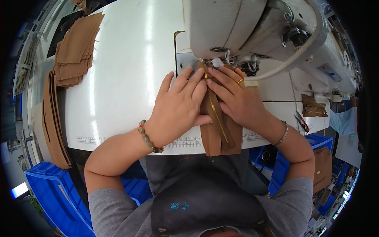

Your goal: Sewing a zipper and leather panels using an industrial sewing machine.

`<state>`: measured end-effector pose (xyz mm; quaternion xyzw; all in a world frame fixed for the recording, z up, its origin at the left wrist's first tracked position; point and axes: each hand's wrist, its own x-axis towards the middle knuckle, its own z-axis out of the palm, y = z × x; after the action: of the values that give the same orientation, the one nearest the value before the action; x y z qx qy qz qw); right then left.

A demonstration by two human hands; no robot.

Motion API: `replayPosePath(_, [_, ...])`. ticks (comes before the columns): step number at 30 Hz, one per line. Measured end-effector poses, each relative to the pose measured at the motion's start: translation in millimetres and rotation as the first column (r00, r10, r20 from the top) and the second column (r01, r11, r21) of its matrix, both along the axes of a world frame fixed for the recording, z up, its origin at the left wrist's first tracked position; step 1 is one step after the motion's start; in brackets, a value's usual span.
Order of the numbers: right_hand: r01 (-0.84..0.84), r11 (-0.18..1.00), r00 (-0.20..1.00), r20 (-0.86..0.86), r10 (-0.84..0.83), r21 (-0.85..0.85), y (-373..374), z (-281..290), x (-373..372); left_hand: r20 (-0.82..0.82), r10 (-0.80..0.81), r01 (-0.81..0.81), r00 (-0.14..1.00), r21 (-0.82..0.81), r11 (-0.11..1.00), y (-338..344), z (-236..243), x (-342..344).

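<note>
A brown fabric piece (212,142) lies under the needle area of a white sewing machine (221,27), its near end hanging over the table's front edge. A brown zipper with gold teeth (214,108) runs lengthwise on top of it. My left hand (175,102) lies flat with fingers spread, its fingertips at the zipper's far end and its thumb on the fabric. My right hand (239,96) rests flat on the other side, fingers stretched toward the presser foot. The fingertips partly hide the zipper's far end and the fabric there.
Stacked brown fabric pieces (77,49) lie at the far left, and long brown strips (53,122) drape over the left edge. Brown zippers (314,106) and thread snips (302,122) sit at the right. Blue bins (55,189) stand below the table. A printed ruler (177,142) follows its front edge.
</note>
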<state>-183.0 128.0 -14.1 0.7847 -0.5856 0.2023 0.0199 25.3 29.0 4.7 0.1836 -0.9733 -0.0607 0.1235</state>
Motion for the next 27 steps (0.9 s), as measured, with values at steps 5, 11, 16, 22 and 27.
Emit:
replayPosePath(5, [-0.001, 0.999, 1.000, 0.003, 0.001, 0.035, 2.6, 2.4, 2.3, -0.019, -0.014, 0.015, 1.000, 0.017, 1.000, -0.6, 1.8, 0.2])
replayPosePath(11, [0.000, 1.000, 0.998, -0.062, 0.000, 0.006, 10.7, 7.7, 4.8, 0.002, -0.027, 0.027, 1.000, 0.022, 0.999, 4.6, 3.9, 1.7])
replayPosePath(16, [0.016, 1.000, 0.998, -0.053, -0.014, 0.025, 10.3, 8.4, 5.5, -0.006, -0.022, 0.022, 1.000, 0.031, 0.999, 3.3, 4.8, 1.5])
replayPosePath(22, [0.012, 1.000, 0.996, -0.084, -0.010, 0.022, 12.3, 8.6, 4.4, -0.005, -0.050, 0.050, 0.999, 0.067, 0.997, 0.8, 6.0, -0.7])
replayPosePath(27, [0.054, 0.998, 0.991, -0.126, -0.049, 0.039, 11.4, 5.1, -0.7, -0.020, -0.052, 0.053, 0.998, 0.059, 0.997, -2.3, 3.6, -5.1])
